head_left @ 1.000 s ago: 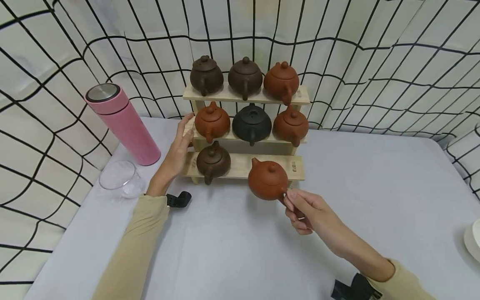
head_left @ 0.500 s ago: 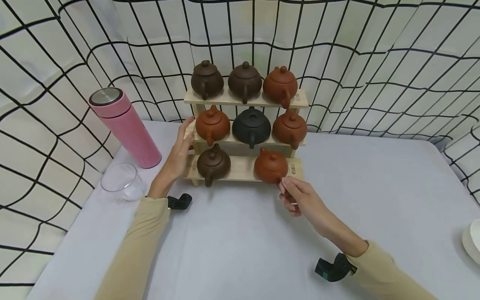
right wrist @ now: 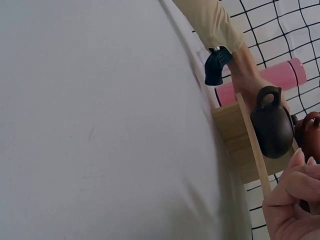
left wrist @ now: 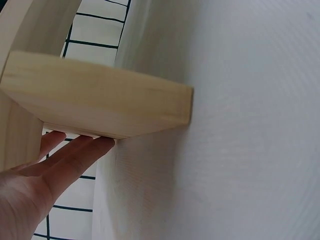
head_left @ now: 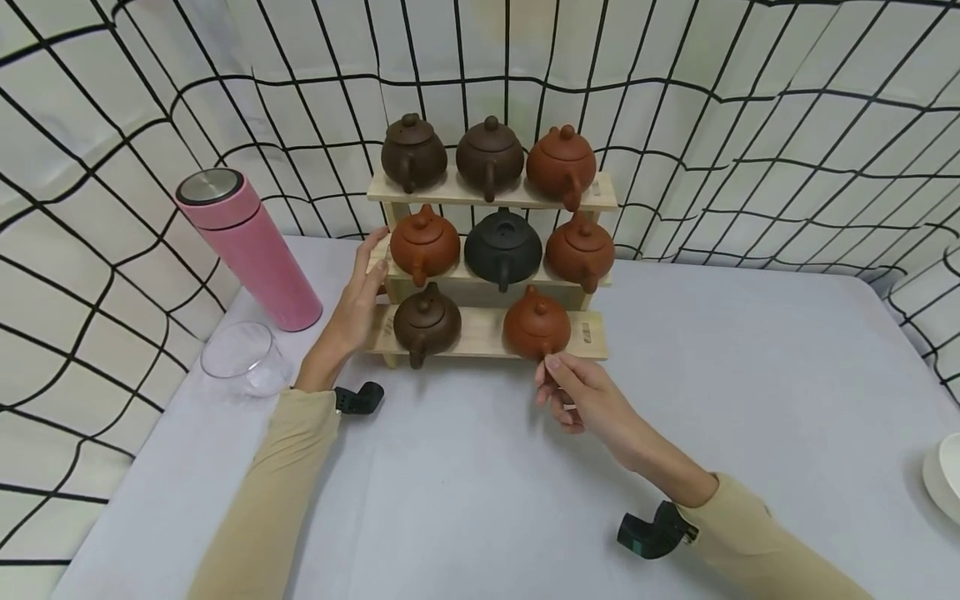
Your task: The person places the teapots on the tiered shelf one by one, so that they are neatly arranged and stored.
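Note:
An orange-brown clay teapot (head_left: 536, 323) sits at the right part of the bottom shelf, handle toward me. My right hand (head_left: 592, 400) pinches its handle between thumb and fingers; in the right wrist view this hand (right wrist: 295, 200) covers most of that teapot. My left hand (head_left: 352, 308) holds the left end of the three-tier wooden rack (head_left: 480, 321), thumb in front. Fingers of the left hand (left wrist: 45, 175) touch a wooden part of the rack in the left wrist view. A dark brown teapot (head_left: 427, 321) stands left on the same shelf.
Several brown, orange and black teapots (head_left: 502, 248) fill the two upper shelves. A pink thermos (head_left: 251, 250) and a clear glass cup (head_left: 243, 358) stand at left. Black wire mesh (head_left: 675, 125) rises behind the rack. A white object (head_left: 943, 477) lies at the right edge.
My right hand has carried the orange-brown teapot from in front of the rack onto the bottom shelf, then shifted it slightly left. The left hand has kept its place.

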### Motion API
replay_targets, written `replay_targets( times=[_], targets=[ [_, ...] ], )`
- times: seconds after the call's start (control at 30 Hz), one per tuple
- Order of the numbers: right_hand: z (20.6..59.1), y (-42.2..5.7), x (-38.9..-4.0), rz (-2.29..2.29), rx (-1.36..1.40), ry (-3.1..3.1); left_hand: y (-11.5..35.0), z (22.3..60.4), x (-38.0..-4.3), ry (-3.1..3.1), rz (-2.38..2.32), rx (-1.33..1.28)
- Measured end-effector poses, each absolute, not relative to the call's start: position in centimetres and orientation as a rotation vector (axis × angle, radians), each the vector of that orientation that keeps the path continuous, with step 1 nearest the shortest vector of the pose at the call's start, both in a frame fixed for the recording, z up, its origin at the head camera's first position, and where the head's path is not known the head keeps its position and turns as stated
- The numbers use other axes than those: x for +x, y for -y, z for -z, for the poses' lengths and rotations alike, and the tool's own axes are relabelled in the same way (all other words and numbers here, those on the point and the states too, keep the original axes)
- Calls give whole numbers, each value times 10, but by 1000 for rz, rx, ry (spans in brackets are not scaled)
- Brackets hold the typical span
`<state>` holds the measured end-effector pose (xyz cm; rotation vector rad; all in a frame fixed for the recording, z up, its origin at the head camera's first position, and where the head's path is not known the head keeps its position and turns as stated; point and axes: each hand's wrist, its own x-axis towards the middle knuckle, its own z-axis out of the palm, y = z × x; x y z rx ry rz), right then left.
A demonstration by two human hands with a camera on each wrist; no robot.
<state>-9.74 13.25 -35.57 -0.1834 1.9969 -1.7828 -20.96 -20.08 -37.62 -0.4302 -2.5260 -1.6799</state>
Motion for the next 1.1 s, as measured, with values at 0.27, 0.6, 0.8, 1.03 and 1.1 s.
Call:
replay_targets(
  times=[0.27,0.6,0.8,1.03,1.1],
  targets=[
    [355,-131,-95,1801,-195,-1979,200,374,-211,2510,1672,-438],
    [357,-131,-98,1792,-262,-1967,200,375,-212,2531,1663,-420],
    [350,-145,-100,1712,-271,-1977,200,377,-214,2590,1659,-389],
    [326,-188,-97,1544,-425,-2024,198,355,-197,2767,1476,-246],
    [318,-200,-97,1521,-476,-2055,195,345,-188,2772,1396,-236]
  ],
)
